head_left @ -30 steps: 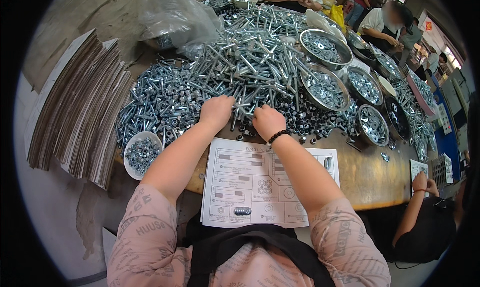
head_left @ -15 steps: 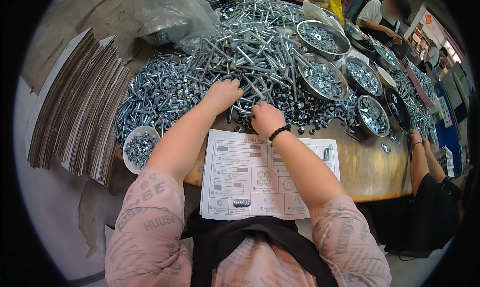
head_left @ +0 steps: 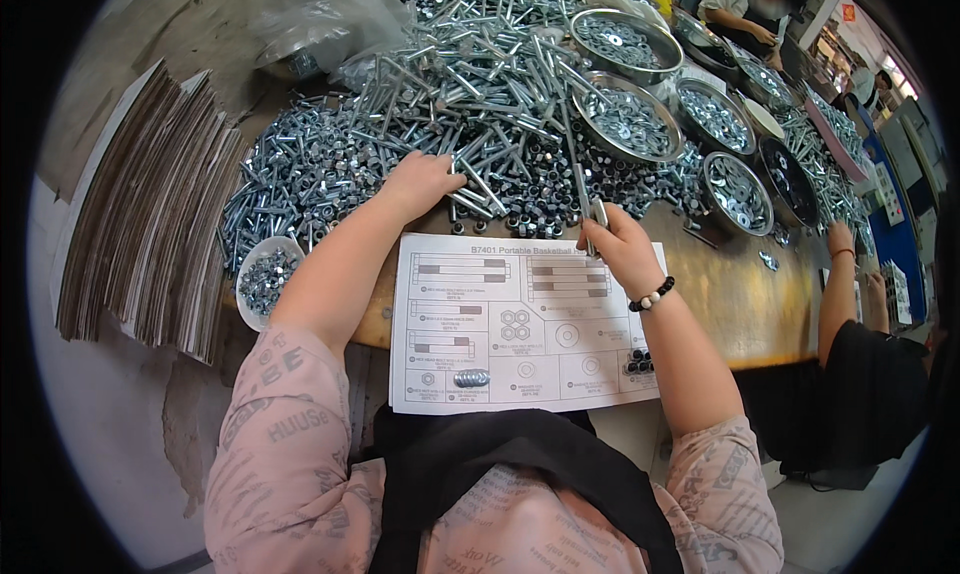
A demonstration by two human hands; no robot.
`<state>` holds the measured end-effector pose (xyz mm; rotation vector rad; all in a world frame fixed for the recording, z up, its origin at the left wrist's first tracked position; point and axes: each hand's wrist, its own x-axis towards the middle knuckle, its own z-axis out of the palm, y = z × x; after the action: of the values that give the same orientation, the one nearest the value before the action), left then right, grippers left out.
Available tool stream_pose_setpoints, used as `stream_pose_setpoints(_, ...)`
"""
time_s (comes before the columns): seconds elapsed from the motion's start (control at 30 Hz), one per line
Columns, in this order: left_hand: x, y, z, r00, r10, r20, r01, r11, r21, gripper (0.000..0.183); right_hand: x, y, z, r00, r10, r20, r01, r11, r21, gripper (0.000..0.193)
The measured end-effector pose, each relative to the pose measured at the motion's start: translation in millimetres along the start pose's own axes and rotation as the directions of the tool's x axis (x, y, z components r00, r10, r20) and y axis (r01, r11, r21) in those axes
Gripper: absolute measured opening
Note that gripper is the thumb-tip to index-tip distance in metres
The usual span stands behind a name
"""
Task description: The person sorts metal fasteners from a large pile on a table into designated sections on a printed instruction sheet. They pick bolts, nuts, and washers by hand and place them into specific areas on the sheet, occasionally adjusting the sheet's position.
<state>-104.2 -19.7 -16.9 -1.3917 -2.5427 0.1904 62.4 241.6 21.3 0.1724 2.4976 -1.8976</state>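
Observation:
My right hand (head_left: pixel 622 246) is closed around long silver bolts (head_left: pixel 587 202), which stick up above the right top corner of a printed parts sheet (head_left: pixel 450 324). My left hand (head_left: pixel 422 186) reaches to the front of a large heap of bolts (head_left: pixel 480 84). Its fingers are curled against the metal, and what they grip is hidden. Outlines of bolts, nuts and washers cover the sheet. A short row of overlapping washers (head_left: pixel 472 378) lies on its lower part. Several dark nuts (head_left: pixel 638 361) sit at its right edge, partly beside my forearm.
Loose nuts (head_left: pixel 540 214) spread along the heap's front. Metal bowls of washers (head_left: pixel 625 119) stand to the right, and a white bowl of small parts (head_left: pixel 268 274) at left. Stacked cardboard sheets (head_left: pixel 150 214) rise far left. A co-worker's arm (head_left: pixel 840 274) reaches in at right.
My right hand has drawn back from the heap and moved right, with long bolts now showing in it. The left hand stays at the heap, slightly farther left. The view has shifted a little.

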Motion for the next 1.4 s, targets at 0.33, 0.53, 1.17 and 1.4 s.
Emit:
stream_pose_setpoints(0.33, -5.2, 23.9, -42.3, 0.978, -0.196, -0.069, 0.179, 0.963, -0.2, 0.017, -35.9, 33.8, -58.1, 0.949, -0.224, -0.224, 0.166, 0.954, -0.251, 0.019)
stream_pose_setpoints(0.53, 17.9, 129.3, -52.6, 0.998, -0.02, 0.068, 0.042, 0.939, -0.341, 0.023, -43.9, 18.4, -50.2, 0.955, -0.045, -0.294, 0.019, 0.996, -0.09, 0.013)
stream_pose_setpoints(1.17, -14.3, 140.3, -37.1, 0.987, -0.111, 0.119, 0.161, 0.581, -0.797, 0.04, -58.8, 35.9, -8.0, 0.986, -0.11, 0.127, 0.166, 0.761, -0.628, 0.023)
stream_pose_setpoints(1.4, -19.3, 154.1, -33.7, 0.999, -0.022, 0.026, 0.033, 0.81, -0.586, 0.034, -51.3, 39.8, 2.8, 0.904, -0.4, 0.15, 0.383, 0.603, -0.7, 0.022)
